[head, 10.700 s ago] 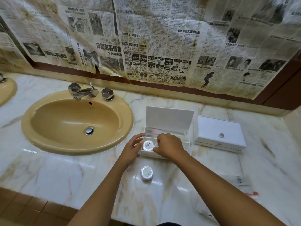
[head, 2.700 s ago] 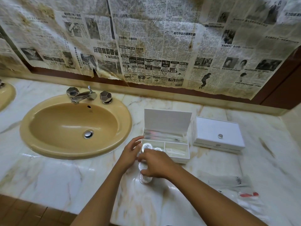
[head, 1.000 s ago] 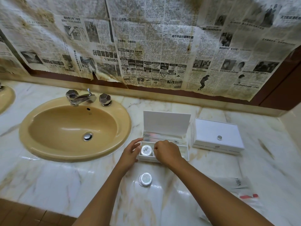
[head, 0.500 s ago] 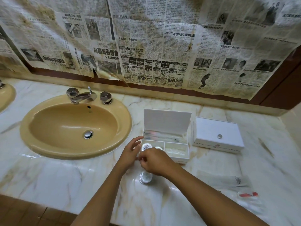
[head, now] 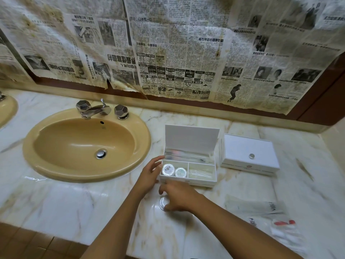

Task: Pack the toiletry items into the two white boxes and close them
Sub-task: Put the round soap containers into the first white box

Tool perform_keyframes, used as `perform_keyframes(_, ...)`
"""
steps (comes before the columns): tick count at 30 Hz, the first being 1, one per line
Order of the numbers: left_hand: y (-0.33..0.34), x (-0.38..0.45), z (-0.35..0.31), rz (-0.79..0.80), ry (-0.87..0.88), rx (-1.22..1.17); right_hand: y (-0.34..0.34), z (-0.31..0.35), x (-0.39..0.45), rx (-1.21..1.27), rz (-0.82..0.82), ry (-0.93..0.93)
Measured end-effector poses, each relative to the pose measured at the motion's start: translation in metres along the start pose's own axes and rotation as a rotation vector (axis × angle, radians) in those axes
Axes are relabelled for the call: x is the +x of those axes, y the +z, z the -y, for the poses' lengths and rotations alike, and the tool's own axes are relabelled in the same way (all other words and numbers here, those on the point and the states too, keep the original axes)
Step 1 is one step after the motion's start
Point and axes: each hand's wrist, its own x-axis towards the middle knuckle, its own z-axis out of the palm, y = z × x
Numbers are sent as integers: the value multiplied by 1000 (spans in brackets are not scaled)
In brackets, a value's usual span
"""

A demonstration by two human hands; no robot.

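Leftmost on the marble desk (head: 71, 206) sits a tan sink (head: 56, 171) with a chrome faucet (head: 95, 109) at its far rim. Just right of the sink, the person's left hand (head: 149, 175) rests against the left wall of the open white box (head: 188, 181), fingers loosely spread and gripping nothing. The box's lid (head: 191, 137) stands upright. Its front left compartment holds two round wrapped items (head: 174, 170) side by side; the front right and the long rear compartments hold clear-wrapped items that are hard to make out. In front of the box, the right hand (head: 179, 198) is blurred, its fingers curved over a third round item (head: 162, 202) lying on the desk; whether it grips it cannot be told. Right of the open box stands the closed white box (head: 248, 153). Nearer the front right lie clear plastic packets (head: 261, 212), one with a red part.
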Motion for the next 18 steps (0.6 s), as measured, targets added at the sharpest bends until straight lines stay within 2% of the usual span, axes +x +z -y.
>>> perform_keyframes(10,-1,1,3,-3,15,0,-9,7,2,46,-52,-31)
perform_keyframes(15,-1,1,3,-8,43,-13,-32,10,3,74,-232,-50)
perform_keyframes(18,-1,0,1,-10,21,-2,-44,1,6,116,-365,29)
